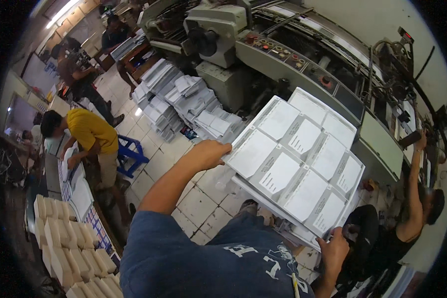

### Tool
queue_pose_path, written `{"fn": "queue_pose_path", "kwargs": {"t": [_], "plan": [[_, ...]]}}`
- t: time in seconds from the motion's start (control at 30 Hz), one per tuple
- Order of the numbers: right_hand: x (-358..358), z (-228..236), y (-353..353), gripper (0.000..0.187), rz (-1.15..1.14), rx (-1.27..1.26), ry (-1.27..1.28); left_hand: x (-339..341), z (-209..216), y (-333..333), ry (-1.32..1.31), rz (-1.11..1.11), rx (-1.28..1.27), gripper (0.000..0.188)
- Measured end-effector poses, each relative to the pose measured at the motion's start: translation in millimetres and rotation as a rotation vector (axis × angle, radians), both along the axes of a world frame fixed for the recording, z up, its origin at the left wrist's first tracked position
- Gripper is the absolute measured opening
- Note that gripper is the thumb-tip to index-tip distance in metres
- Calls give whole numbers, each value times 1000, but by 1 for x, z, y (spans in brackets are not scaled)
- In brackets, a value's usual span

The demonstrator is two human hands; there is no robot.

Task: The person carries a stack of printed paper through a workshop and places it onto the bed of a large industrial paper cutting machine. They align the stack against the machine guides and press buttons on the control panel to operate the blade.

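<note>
We see a stack of printed sheets (298,159), white with a grid of grey-bordered panels. Our shirt (208,263) is dark blue with pale lettering. A co-worker's shirt (90,128) is yellow, beside a blue stool (129,155).

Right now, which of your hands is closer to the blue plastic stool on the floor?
Left. The left hand grips the printed sheets' upper edge, just right of the blue plastic stool. The right hand holds their lower corner, much farther away.
</note>
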State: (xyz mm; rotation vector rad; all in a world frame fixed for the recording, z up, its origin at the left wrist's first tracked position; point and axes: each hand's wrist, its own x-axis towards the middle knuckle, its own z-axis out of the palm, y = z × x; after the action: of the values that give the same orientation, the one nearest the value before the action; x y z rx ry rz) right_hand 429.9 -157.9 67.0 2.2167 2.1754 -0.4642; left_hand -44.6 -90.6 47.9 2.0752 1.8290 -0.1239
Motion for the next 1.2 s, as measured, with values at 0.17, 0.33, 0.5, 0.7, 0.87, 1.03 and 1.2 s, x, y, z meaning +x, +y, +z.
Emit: {"fn": "queue_pose_path", "kwargs": {"t": [0.17,0.33,0.5,0.7,0.87,1.03,1.2], "plan": [[-3,5,1,50,-21,-20,5,3,1,-3,-12,42,-21,34],[3,11,3,65,-155,-140,140,-8,10,-2,-140,80,-139,62],[69,-81,15,80,-418,4,1179,-10,-3,27,-489,388,-83,94],[58,-112,58,77,-651,-135,1568,40,-2,93,-1014,474,-328,75],[32,-99,71,69,-598,-232,1695,26,-70,120,-977,624,-399,71],[33,-123,75,51,-610,-183,1571,17,-93,112,-989,582,-360,69],[29,-116,72,50,-604,-160,1574,32,-56,103,-820,650,-353,70]]}}
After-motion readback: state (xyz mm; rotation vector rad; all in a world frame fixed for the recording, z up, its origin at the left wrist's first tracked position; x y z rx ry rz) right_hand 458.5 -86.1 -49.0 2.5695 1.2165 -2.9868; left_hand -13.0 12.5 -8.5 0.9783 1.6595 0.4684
